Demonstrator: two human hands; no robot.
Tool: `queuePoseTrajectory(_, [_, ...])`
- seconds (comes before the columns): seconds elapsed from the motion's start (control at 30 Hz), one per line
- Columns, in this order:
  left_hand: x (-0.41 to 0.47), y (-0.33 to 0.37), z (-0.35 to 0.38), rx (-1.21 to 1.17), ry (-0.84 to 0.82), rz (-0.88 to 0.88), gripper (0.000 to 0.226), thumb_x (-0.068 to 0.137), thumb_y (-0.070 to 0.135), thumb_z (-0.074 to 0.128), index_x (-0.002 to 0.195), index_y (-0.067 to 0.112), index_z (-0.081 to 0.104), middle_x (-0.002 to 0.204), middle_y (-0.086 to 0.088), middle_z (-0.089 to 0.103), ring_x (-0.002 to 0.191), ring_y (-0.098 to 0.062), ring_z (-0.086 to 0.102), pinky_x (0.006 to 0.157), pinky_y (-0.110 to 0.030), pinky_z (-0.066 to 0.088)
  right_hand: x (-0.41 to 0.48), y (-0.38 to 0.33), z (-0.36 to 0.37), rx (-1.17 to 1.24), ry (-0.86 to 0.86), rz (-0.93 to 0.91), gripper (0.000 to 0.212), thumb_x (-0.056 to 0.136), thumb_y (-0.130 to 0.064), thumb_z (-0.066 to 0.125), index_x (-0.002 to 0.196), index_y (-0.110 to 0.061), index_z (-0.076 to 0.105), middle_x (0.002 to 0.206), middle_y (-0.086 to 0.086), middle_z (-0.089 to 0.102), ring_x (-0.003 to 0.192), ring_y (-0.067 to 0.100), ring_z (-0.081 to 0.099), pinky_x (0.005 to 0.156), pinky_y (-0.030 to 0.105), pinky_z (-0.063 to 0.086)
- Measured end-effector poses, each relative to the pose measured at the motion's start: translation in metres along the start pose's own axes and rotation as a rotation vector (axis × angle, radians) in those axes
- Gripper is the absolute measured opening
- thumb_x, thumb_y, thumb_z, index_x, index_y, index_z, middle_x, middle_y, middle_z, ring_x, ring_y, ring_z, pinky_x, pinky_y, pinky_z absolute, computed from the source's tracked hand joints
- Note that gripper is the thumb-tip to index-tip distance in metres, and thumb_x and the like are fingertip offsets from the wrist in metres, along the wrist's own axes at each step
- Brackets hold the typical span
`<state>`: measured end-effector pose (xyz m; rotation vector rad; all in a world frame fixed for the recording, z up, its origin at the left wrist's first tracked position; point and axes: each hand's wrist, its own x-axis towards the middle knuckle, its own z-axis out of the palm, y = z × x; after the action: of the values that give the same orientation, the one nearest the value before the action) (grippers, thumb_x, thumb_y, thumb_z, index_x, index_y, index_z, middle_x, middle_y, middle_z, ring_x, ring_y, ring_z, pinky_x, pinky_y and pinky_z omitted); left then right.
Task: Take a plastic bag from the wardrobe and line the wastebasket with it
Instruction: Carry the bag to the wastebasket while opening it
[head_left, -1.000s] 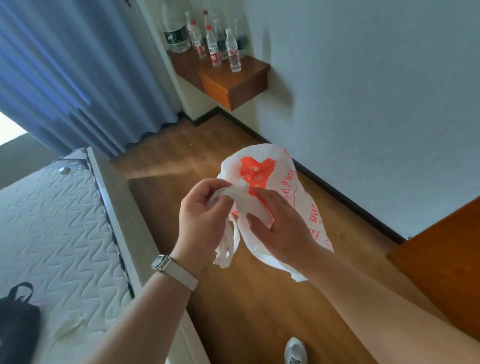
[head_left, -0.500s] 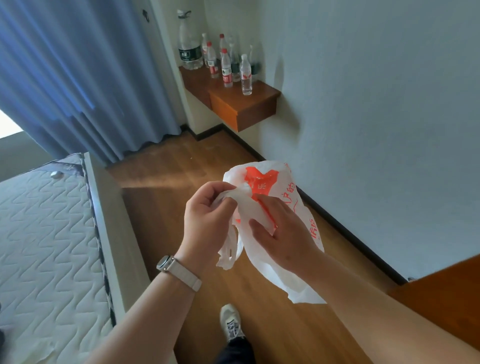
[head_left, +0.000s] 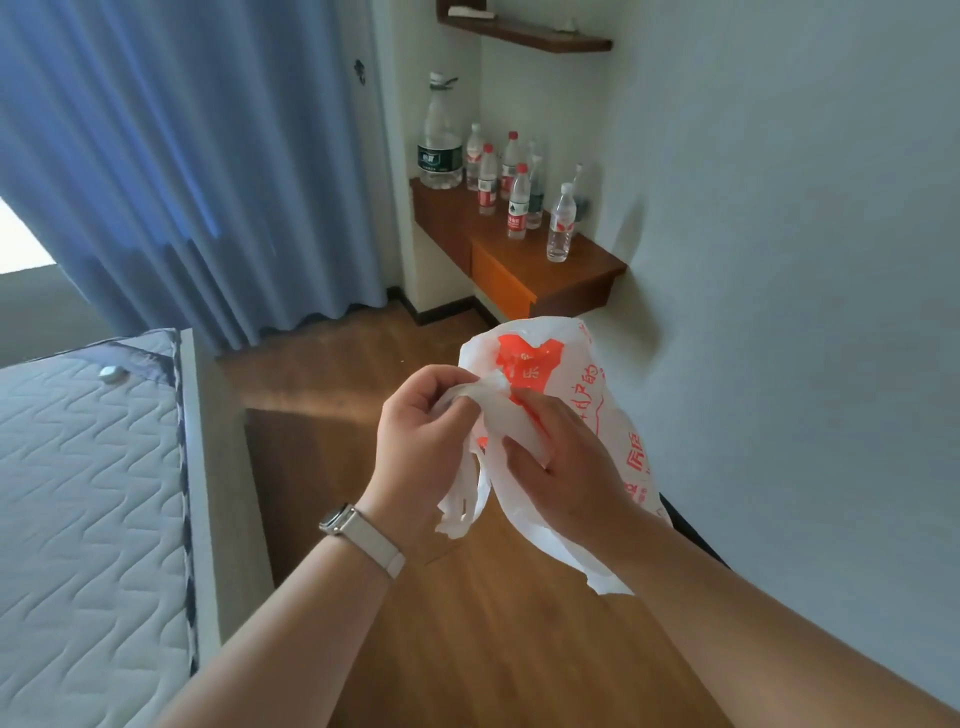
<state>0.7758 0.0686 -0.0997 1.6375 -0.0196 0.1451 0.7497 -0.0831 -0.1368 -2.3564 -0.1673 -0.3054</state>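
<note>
A white plastic bag (head_left: 597, 395) with orange-red print hangs crumpled in front of me, over the wooden floor. My left hand (head_left: 421, 447), with a watch on its wrist, pinches the bag's handle end from the left. My right hand (head_left: 566, 457) grips the bag's bunched top from the right, its fingers pressed into the plastic. The bag's loose handles dangle below my left hand. No wastebasket or wardrobe is in view.
A bare quilted mattress (head_left: 88, 493) lies at the left on a pale bed frame. Blue curtains (head_left: 197, 171) hang behind it. A wall-mounted wooden shelf with a drawer (head_left: 519, 260) carries several water bottles (head_left: 514, 202). A white wall (head_left: 805, 260) runs along the right.
The view has tilted up and moved forward, bringing the shelf and bottles closer and lower. My hands keep the same hold on the bag. The shoe seen earlier is out of view.
</note>
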Motion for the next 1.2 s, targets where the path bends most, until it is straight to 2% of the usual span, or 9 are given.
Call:
queuePoseTrajectory(0.17, [0.049, -0.011, -0.037, -0.001, 0.074, 0.001, 0.023, 0.085, 0.001, 0.06, 0.085, 0.021, 0.072, 0.082, -0.001, 0.069, 0.081, -0.03, 0.065, 0.068, -0.037, 0.059, 0.06, -0.013, 0.037, 0.001, -0.058, -0.065, 0.04, 0.091, -0.057, 0.048, 0.128, -0.043, 0.041, 0.117, -0.033, 0.046, 0.098, -0.003, 0.054, 0.096, 0.021, 0.036])
queuePoseTrajectory(0.27, [0.078, -0.021, -0.053, 0.004, 0.129, -0.005, 0.021, 0.086, 0.002, 0.061, 0.087, 0.02, 0.073, 0.081, -0.001, 0.069, 0.08, -0.029, 0.065, 0.071, -0.043, 0.06, 0.096, -0.017, 0.057, 0.034, -0.121, -0.093, 0.037, 0.092, -0.054, 0.051, 0.126, -0.044, 0.041, 0.117, -0.034, 0.046, 0.101, -0.001, 0.055, 0.095, 0.018, 0.034])
queuePoseTrajectory(0.37, [0.107, -0.032, -0.064, 0.022, 0.172, -0.011, 0.023, 0.086, 0.001, 0.061, 0.085, 0.021, 0.073, 0.077, 0.003, 0.068, 0.075, -0.021, 0.065, 0.066, -0.033, 0.06, 0.131, -0.012, 0.077, 0.058, -0.189, -0.097, 0.035, 0.092, -0.05, 0.054, 0.124, -0.048, 0.04, 0.115, -0.034, 0.047, 0.102, -0.002, 0.054, 0.091, 0.011, 0.032])
queuePoseTrajectory(0.47, [0.142, -0.043, -0.071, 0.045, 0.212, -0.027, 0.024, 0.086, 0.001, 0.062, 0.084, 0.021, 0.073, 0.075, 0.005, 0.068, 0.072, -0.015, 0.063, 0.066, -0.026, 0.055, 0.17, -0.004, 0.098, 0.088, -0.232, -0.112, 0.035, 0.093, -0.048, 0.055, 0.121, -0.055, 0.036, 0.11, -0.04, 0.044, 0.1, -0.005, 0.054, 0.091, 0.012, 0.033])
queuePoseTrajectory(0.6, [0.202, -0.056, -0.078, 0.1, 0.286, -0.028, 0.023, 0.086, 0.001, 0.062, 0.085, 0.021, 0.072, 0.075, 0.004, 0.067, 0.072, -0.018, 0.062, 0.065, -0.027, 0.056, 0.237, 0.002, 0.124, 0.151, -0.277, -0.135, 0.038, 0.093, -0.044, 0.056, 0.127, -0.048, 0.04, 0.117, -0.033, 0.045, 0.099, -0.001, 0.053, 0.099, 0.024, 0.039])
queuePoseTrajectory(0.73, [0.27, -0.058, -0.076, 0.142, 0.321, -0.054, 0.023, 0.086, 0.001, 0.062, 0.084, 0.021, 0.072, 0.075, 0.002, 0.067, 0.07, -0.015, 0.061, 0.062, -0.023, 0.053, 0.31, 0.012, 0.14, 0.185, -0.333, -0.159, 0.04, 0.094, -0.042, 0.055, 0.132, -0.041, 0.041, 0.124, -0.025, 0.05, 0.104, 0.0, 0.05, 0.103, 0.027, 0.037])
queuePoseTrajectory(0.9, [0.351, -0.058, -0.077, 0.19, 0.384, -0.042, 0.025, 0.084, 0.0, 0.061, 0.083, 0.022, 0.073, 0.075, 0.004, 0.067, 0.073, -0.017, 0.062, 0.063, -0.025, 0.05, 0.393, 0.024, 0.148, 0.203, -0.389, -0.213, 0.039, 0.095, -0.037, 0.056, 0.132, -0.035, 0.044, 0.121, -0.026, 0.049, 0.102, -0.002, 0.048, 0.102, 0.022, 0.035])
queuePoseTrajectory(1.07, [0.4, -0.06, -0.088, 0.152, 0.444, -0.049, 0.024, 0.083, -0.001, 0.062, 0.082, 0.021, 0.072, 0.075, 0.0, 0.067, 0.072, -0.015, 0.061, 0.063, -0.025, 0.05, 0.453, 0.02, 0.174, 0.202, -0.402, -0.256, 0.04, 0.095, -0.041, 0.055, 0.132, -0.04, 0.041, 0.131, -0.02, 0.053, 0.112, 0.001, 0.049, 0.104, 0.025, 0.035])
queuePoseTrajectory(1.2, [0.431, -0.068, -0.118, 0.109, 0.499, -0.046, 0.024, 0.084, -0.001, 0.061, 0.081, 0.02, 0.072, 0.074, 0.0, 0.066, 0.071, -0.016, 0.061, 0.062, -0.024, 0.049, 0.488, 0.008, 0.206, 0.204, -0.456, -0.318, 0.04, 0.095, -0.045, 0.053, 0.132, -0.044, 0.039, 0.131, -0.025, 0.049, 0.109, -0.006, 0.045, 0.099, 0.014, 0.027])
